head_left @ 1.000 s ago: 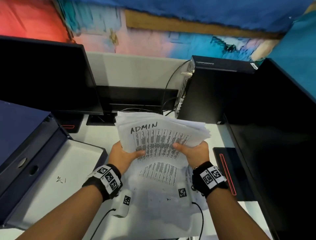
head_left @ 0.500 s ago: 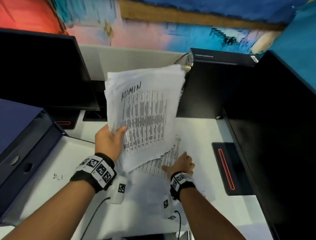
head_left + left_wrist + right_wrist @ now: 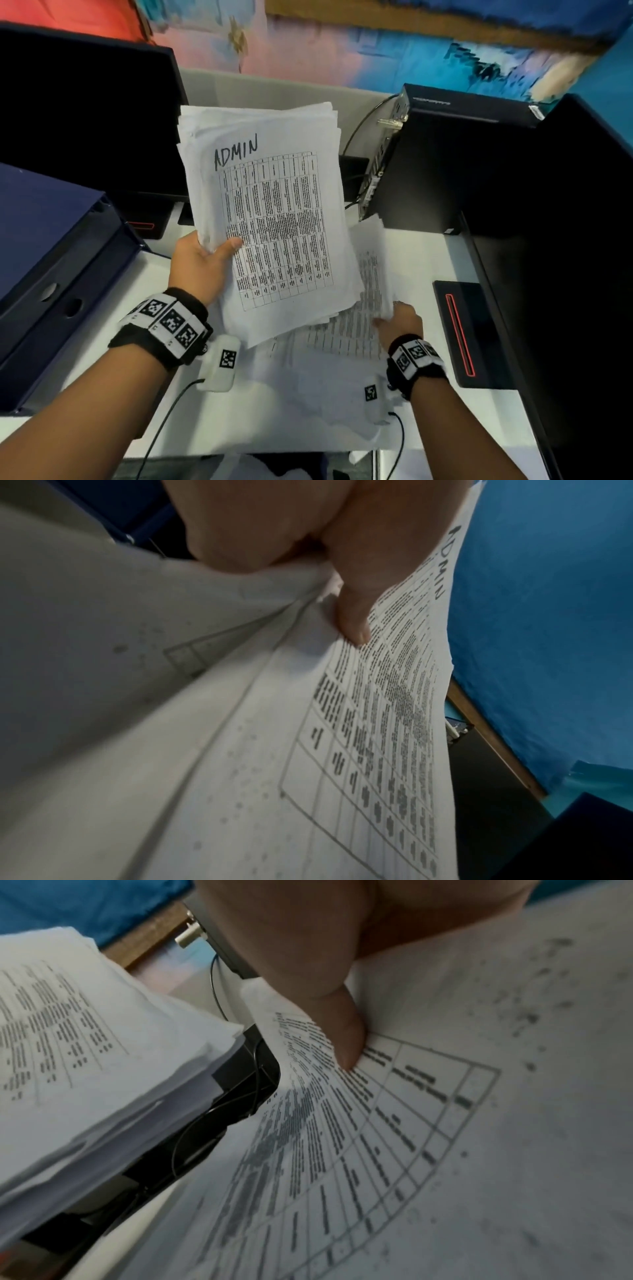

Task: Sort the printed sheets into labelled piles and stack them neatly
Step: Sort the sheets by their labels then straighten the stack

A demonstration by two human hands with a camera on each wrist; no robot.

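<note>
Dark monitor (image 3: 85,113) upper left; navy binders (image 3: 51,260) at left edge; black computer tower (image 3: 428,164) upper right; white desk (image 3: 428,253) beneath.

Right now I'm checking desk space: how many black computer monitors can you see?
2. One monitor stands at the back left, partly behind the ADMIN stack; the other monitor runs along the right edge. Others may be out of frame.

Two hands (image 3: 200,263) (image 3: 399,320), one held stack (image 3: 274,212), one lifted sheet (image 3: 371,274), two monitors (image 3: 85,113) (image 3: 565,240), one computer tower (image 3: 435,164).
</note>
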